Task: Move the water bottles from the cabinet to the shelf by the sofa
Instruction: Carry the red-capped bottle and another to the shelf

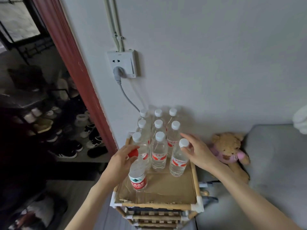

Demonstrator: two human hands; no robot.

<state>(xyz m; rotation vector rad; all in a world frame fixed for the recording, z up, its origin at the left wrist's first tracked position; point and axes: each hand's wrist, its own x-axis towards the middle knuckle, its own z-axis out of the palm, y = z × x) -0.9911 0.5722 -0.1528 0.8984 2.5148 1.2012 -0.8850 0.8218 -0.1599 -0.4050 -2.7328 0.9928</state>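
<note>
Several clear water bottles with white caps (159,146) stand in rows at the back of a bamboo shelf's top (166,188), which is lined with cardboard. My left hand (120,161) grips the neck of a red-capped bottle (137,175) standing at the front left of the shelf top. My right hand (197,151) pinches the white cap of another bottle (178,161) standing at the right of the front row.
A grey sofa (274,163) lies to the right, with a teddy bear (229,148) between it and the shelf. A wall socket (123,63) with a grey cable sits above the bottles. A dark shoe rack (54,127) stands at the left behind a red door frame.
</note>
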